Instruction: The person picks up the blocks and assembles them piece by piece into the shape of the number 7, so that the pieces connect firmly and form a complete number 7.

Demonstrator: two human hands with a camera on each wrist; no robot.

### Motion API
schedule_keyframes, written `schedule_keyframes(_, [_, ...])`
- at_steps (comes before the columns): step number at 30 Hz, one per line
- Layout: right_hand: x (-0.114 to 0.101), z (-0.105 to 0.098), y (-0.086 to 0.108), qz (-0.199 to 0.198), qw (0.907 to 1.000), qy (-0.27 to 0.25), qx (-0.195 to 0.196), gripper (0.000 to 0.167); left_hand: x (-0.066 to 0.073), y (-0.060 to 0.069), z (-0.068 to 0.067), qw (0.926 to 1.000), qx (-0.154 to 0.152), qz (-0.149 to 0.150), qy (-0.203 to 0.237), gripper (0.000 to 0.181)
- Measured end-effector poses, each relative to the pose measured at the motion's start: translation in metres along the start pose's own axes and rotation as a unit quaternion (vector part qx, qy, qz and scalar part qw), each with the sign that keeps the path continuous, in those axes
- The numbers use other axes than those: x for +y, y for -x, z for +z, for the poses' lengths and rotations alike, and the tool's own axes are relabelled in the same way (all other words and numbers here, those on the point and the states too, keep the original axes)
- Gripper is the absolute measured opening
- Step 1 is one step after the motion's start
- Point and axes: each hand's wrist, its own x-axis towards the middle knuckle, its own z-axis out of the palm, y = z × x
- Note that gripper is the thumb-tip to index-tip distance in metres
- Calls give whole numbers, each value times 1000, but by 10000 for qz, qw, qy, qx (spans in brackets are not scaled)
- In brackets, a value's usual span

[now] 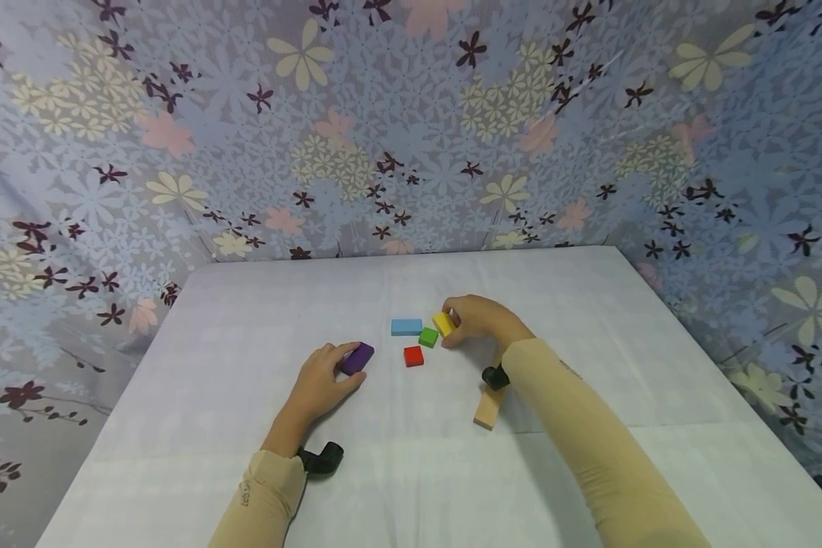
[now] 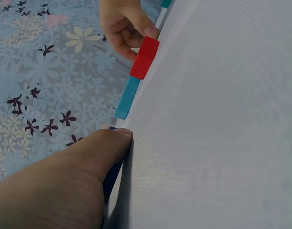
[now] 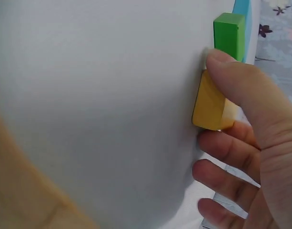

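Observation:
On the left of the white table, my left hand [image 1: 318, 383] holds a purple block [image 1: 358, 358] between thumb and fingers. In the left wrist view the thumb covers much of that block. My right hand [image 1: 481, 320] pinches a yellow block [image 1: 444, 324], with the thumb on one side and a finger on the other in the right wrist view. Close to the yellow block lies a green block [image 1: 428, 337]. A flat blue block [image 1: 406, 327] is just left of the green one, and a red block [image 1: 414, 356] lies nearer to me.
A plain wooden block [image 1: 488, 409] lies under the right wrist, partly hidden by the black wrist camera [image 1: 495, 377]. White cloth covers the table [image 1: 411, 472]. Floral fabric [image 1: 411, 137] hangs behind it and at both sides.

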Motion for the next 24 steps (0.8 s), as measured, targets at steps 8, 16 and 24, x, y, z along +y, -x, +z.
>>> schedule_keyframes(8, [15,-8,11,609,9956,214,682,70,0,0,0,10000,16,29,-5,59])
schedule_keyframes(16, [43,-22,24,1199,9866,63,1102,68,0,1,-1,10000,-14,11,2,59])
schedule_keyframes(24, [73,-23,35,1874,9754,103,1156,60,1,1,0,10000,-9,36,-8,60])
